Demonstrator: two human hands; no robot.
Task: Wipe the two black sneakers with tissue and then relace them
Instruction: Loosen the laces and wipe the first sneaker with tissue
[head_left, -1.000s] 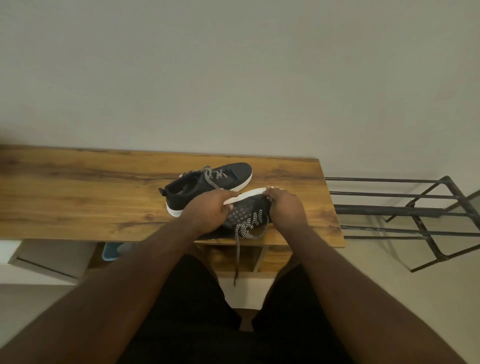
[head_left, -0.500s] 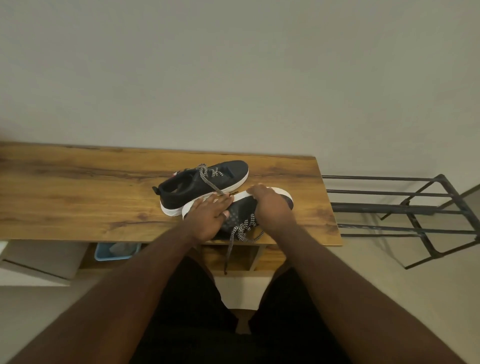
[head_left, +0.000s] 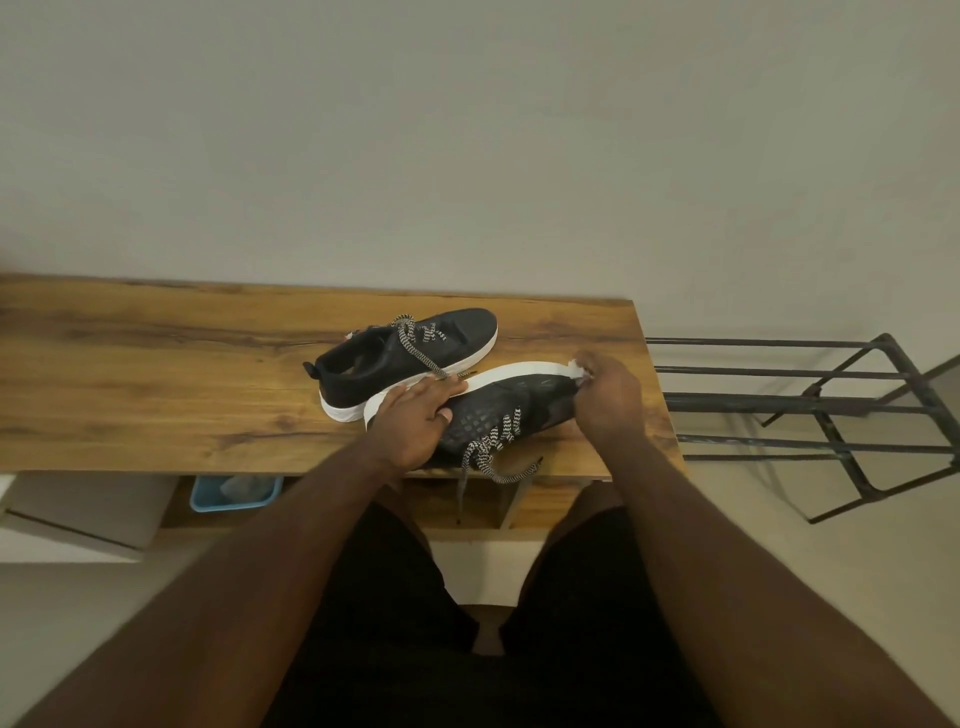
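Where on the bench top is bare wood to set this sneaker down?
The bench top is bare left of the far sneaker. The right end is crowded: left hand steadies the near sneaker, right hand pinches tissue at its toe.

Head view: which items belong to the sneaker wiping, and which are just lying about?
In use: near black white-soled sneaker, far black sneaker, white tissue wad, left hand, right hand.
Idle: black metal rack, blue plastic basket.
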